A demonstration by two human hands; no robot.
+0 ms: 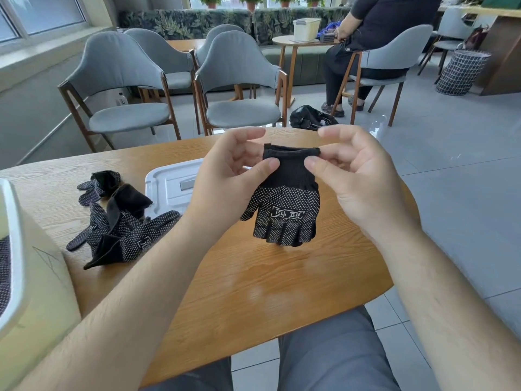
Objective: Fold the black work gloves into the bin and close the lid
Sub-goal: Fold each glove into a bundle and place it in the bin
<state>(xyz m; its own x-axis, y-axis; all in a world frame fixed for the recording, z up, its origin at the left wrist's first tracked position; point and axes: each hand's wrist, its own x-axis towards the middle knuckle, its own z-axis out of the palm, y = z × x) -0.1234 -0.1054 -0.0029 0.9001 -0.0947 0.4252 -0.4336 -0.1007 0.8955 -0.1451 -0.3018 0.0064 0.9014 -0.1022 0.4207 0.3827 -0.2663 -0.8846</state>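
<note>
Both hands on one black glove (284,210) — left hand (225,176) pinches the cuff's left corner and right hand (358,176) the right corner, thumb against forefinger each. It hangs cuff-up, dotted palm toward me, fingers down over the middle of the table (253,292). Can't tell if its fingertips touch the wood. The pile of gloves (121,227) lies left of centre, just beside the white lid (169,187), which lies flat near the far edge. At the left edge, the bin (33,277) — open, dotted fabric inside.
</note>
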